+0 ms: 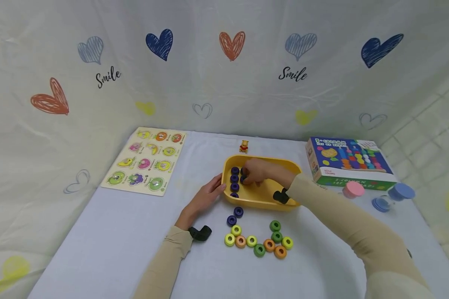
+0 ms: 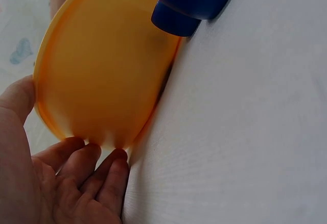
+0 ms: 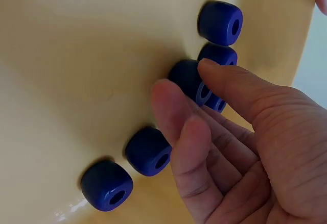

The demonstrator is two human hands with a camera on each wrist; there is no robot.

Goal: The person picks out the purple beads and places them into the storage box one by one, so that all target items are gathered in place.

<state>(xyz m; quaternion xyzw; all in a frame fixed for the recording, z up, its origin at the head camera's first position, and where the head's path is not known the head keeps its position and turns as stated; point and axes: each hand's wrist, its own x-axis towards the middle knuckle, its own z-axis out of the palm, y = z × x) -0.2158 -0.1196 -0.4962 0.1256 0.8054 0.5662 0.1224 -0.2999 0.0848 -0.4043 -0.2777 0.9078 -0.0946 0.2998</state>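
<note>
A yellow plastic tray [image 1: 258, 202] stands on the white-covered table with dark blue ring beads [image 1: 234, 179] lined up along its left end. My left hand [image 1: 205, 196] rests against the tray's left side; in the left wrist view its fingertips touch the outer wall and the thumb lies at the rim. Inside the tray, my right hand [image 1: 258, 169] pinches a dark blue bead [image 3: 185, 78] between thumb and fingers. That bead sits close beside the row, and two more blue beads [image 3: 106, 184] lie on the hand's other side.
In front of the tray lie two blue beads [image 1: 238, 212] and several yellow, orange and green beads [image 1: 269, 245]. A fruit puzzle board [image 1: 143, 162] lies at left, a bear figurine [image 1: 244, 146] behind the tray, and a toy box [image 1: 351, 162] at right near pink [image 1: 353, 189] and blue [image 1: 401, 191] objects.
</note>
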